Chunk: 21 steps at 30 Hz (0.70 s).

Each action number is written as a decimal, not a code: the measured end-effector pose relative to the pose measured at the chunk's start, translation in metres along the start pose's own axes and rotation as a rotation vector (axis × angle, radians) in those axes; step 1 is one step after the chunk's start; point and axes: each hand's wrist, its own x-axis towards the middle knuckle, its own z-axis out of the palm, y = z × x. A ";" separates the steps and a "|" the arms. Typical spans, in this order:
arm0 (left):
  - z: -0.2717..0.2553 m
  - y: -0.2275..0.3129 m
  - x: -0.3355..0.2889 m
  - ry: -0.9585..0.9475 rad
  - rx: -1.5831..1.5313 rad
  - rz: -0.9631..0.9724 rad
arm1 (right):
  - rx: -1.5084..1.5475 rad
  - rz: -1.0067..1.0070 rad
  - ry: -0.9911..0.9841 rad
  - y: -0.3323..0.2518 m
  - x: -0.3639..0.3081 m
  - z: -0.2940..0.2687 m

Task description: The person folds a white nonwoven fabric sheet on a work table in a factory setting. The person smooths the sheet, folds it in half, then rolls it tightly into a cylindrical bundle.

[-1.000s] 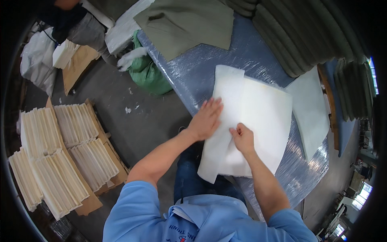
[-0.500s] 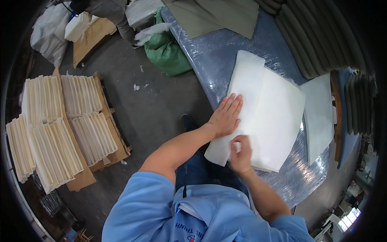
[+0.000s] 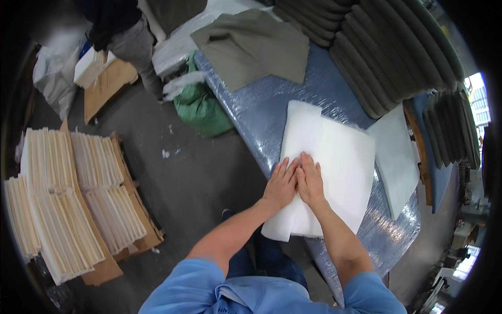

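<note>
both hands are right in the middle of it: the left hand (image 3: pixel 282 185) lies flat on the white padding (image 3: pixel 345 172), fingers stretched out and slightly spread, and the right hand (image 3: pixel 310 183) is pressed in just beside it, fingers long and pointing away from the body, the two touching or almost so. the grip of each is open, palm down, with hold of nothing. and the padding itself? it lies on the film-wrapped blue worktop (image 3: pixel 269 112), its near left corner poking out past the edge, a long strip (image 3: pixel 305 123) running down its left side, and both hands bear on that strip or its inner edge. over to the right, a pale sheet (image 3: pixel 396 167) rests close by. further up, grey-green cloth (image 3: pixel 259 47) is spread across the worktop, with dark green cushions (image 3: pixel 389 60) piled at its right. down on the floor, a green sack (image 3: pixel 204 112) sits against the left side, and bundles of cream slabs (image 3: pixel 65 220) stand well apart.
</note>
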 end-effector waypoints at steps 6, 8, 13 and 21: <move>-0.011 -0.006 -0.013 0.202 -0.446 -0.554 | -0.197 -0.062 -0.002 0.018 -0.003 0.007; -0.013 -0.012 -0.004 -0.067 -0.677 -0.919 | -0.189 -0.062 0.011 0.018 -0.003 0.003; -0.024 -0.007 0.022 -0.266 -1.108 -1.128 | -0.127 -0.061 0.018 0.017 -0.011 -0.011; -0.111 0.096 0.110 -0.303 -1.263 -0.827 | 0.338 -0.019 0.351 0.016 -0.020 -0.128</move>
